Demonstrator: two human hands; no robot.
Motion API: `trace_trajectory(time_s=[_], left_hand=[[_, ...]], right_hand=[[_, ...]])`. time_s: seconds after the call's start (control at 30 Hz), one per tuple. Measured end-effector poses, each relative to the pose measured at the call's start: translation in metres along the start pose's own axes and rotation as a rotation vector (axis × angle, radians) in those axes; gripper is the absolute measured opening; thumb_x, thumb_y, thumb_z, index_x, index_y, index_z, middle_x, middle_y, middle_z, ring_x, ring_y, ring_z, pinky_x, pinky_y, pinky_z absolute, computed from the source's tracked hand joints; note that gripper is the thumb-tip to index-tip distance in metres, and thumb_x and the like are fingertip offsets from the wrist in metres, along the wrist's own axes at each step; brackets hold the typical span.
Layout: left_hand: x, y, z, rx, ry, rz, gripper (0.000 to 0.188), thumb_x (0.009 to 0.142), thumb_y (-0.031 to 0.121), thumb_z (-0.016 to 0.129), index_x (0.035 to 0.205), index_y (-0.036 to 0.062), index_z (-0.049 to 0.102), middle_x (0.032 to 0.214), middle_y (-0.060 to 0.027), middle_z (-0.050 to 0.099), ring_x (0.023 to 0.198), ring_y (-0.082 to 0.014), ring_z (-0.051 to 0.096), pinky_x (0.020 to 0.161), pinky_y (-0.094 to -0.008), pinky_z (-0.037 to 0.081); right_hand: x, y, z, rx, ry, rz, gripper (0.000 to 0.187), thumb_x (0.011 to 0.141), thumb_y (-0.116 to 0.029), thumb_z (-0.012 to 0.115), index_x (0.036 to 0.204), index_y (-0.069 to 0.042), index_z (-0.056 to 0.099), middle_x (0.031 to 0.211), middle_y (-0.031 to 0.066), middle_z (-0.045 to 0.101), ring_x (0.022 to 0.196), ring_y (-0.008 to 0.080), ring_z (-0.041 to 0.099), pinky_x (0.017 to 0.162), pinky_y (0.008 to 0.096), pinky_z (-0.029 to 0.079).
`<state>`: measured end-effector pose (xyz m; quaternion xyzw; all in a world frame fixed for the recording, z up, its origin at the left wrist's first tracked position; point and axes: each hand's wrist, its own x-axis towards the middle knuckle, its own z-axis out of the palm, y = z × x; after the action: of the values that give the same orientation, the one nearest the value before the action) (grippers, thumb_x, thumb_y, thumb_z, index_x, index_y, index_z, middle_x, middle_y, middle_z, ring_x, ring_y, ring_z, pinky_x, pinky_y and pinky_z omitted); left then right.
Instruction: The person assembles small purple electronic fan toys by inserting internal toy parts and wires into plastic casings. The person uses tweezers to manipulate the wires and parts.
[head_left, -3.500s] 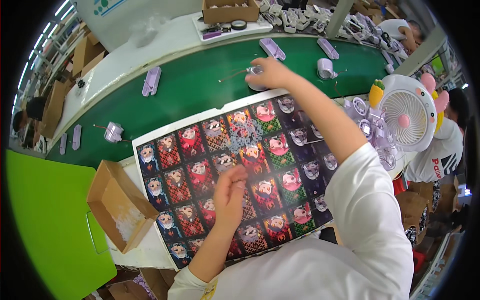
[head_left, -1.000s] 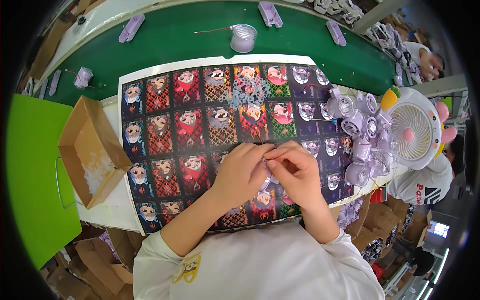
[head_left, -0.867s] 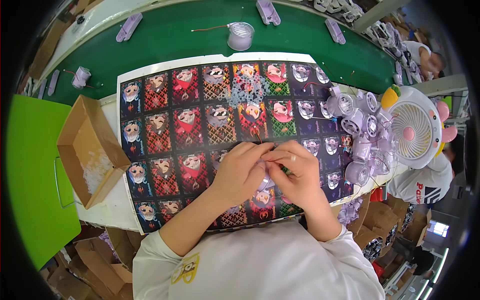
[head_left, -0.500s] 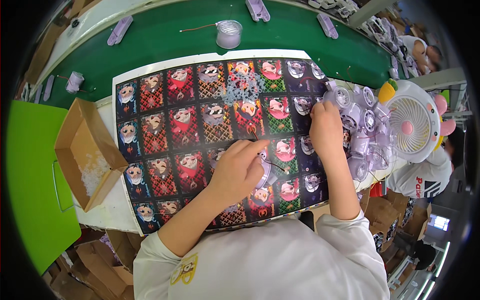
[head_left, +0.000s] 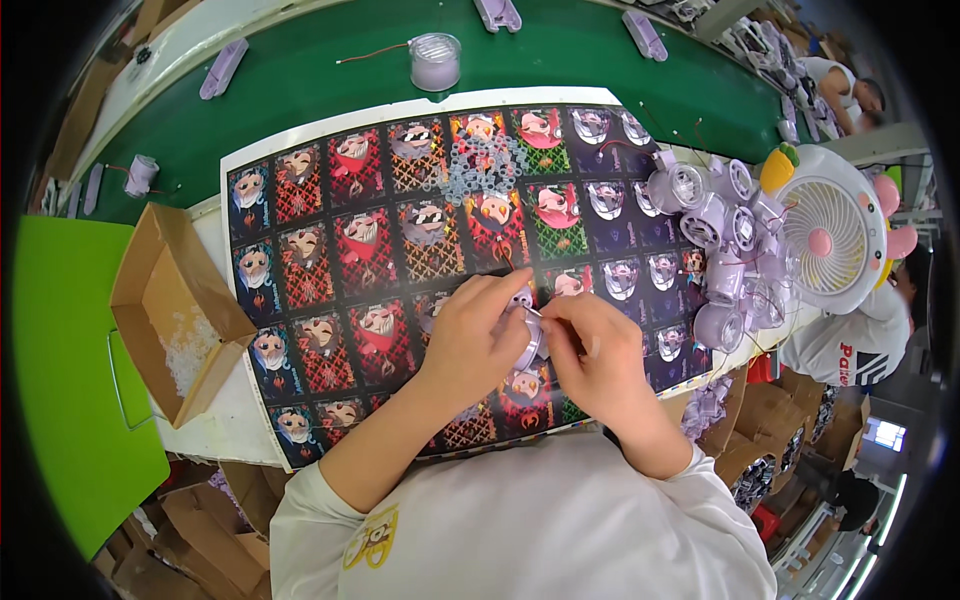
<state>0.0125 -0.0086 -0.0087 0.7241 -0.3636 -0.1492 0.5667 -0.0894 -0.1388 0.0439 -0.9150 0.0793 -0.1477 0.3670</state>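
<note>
Near the middle of the printed sheet (head_left: 380, 270), my left hand (head_left: 470, 340) is closed around a light purple round housing (head_left: 532, 345), mostly covered by the fingers. A thin dark wire sticks up beside my left fingertips. My right hand (head_left: 605, 365) meets it from the right, thumb and forefinger pinched at the top of the housing. A thin, pale, stick-like piece (head_left: 533, 312) shows at that pinch; its kind is too small to make out. Beyond both hands lies a scatter of small translucent rings (head_left: 485, 168).
Several purple motor housings with wires (head_left: 725, 240) are heaped at the right, beside a white desk fan (head_left: 830, 230). A cardboard tray (head_left: 180, 300) with clear bits stands at the left. Purple parts and a clear-topped cylinder (head_left: 435, 62) lie on the green belt (head_left: 330, 75).
My right hand has come from the housing heap back to the middle, joining the left at the housing. My left hand has stayed nearly in place. The belt parts have shifted slightly left in view.
</note>
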Motion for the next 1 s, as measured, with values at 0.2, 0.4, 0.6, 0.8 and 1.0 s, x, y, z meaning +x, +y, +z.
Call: trace_trajectory(time_s=[0.2, 0.4, 0.6, 0.8, 1.0], left_hand=[[0.000, 0.003, 0.003, 0.031, 0.021, -0.018, 0.035, 0.082, -0.002, 0.056, 0.116, -0.0011, 0.065, 0.092, -0.0174, 0.065, 0.078, -0.0289, 0.065, 0.066, -0.0352, 0.051], [0.001, 0.003, 0.004, 0.028, 0.047, 0.018, 0.033, 0.082, 0.000, 0.057, 0.114, -0.0031, 0.063, 0.092, -0.0182, 0.065, 0.080, -0.0321, 0.063, 0.068, -0.0396, 0.050], [0.001, 0.004, 0.001, 0.046, 0.031, 0.022, 0.032, 0.082, 0.000, 0.057, 0.113, -0.0043, 0.063, 0.090, -0.0183, 0.065, 0.079, -0.0325, 0.062, 0.069, -0.0403, 0.050], [0.001, 0.002, -0.001, 0.089, -0.040, 0.055, 0.029, 0.083, 0.003, 0.058, 0.110, -0.0062, 0.062, 0.094, -0.0198, 0.066, 0.086, -0.0356, 0.063, 0.075, -0.0448, 0.050], [0.001, 0.003, -0.001, 0.048, -0.032, -0.010, 0.028, 0.085, 0.004, 0.055, 0.110, -0.0051, 0.063, 0.093, -0.0199, 0.065, 0.088, -0.0363, 0.062, 0.077, -0.0452, 0.049]], right_hand=[[-0.007, -0.012, 0.020, -0.094, 0.161, 0.095, 0.021, 0.079, 0.012, 0.062, 0.098, 0.003, 0.066, 0.083, 0.0151, 0.063, 0.071, 0.0293, 0.063, 0.062, 0.0335, 0.050], [-0.008, -0.004, 0.019, -0.081, 0.149, 0.058, 0.031, 0.078, 0.009, 0.062, 0.107, 0.000, 0.066, 0.088, 0.0135, 0.059, 0.072, 0.0304, 0.063, 0.062, 0.0389, 0.052], [0.007, 0.003, 0.005, -0.049, 0.054, 0.000, 0.032, 0.074, 0.015, 0.062, 0.102, 0.000, 0.070, 0.083, 0.0151, 0.061, 0.070, 0.0286, 0.061, 0.062, 0.0337, 0.050], [0.061, 0.013, -0.042, -0.266, -0.373, -0.423, 0.038, 0.060, 0.004, 0.066, 0.097, -0.002, 0.070, 0.078, 0.0076, 0.058, 0.067, 0.0284, 0.061, 0.054, 0.0382, 0.047], [0.071, 0.016, -0.048, -0.362, -0.460, -0.389, 0.032, 0.062, 0.000, 0.067, 0.093, -0.004, 0.071, 0.076, 0.0071, 0.057, 0.066, 0.0296, 0.060, 0.055, 0.0404, 0.047]])
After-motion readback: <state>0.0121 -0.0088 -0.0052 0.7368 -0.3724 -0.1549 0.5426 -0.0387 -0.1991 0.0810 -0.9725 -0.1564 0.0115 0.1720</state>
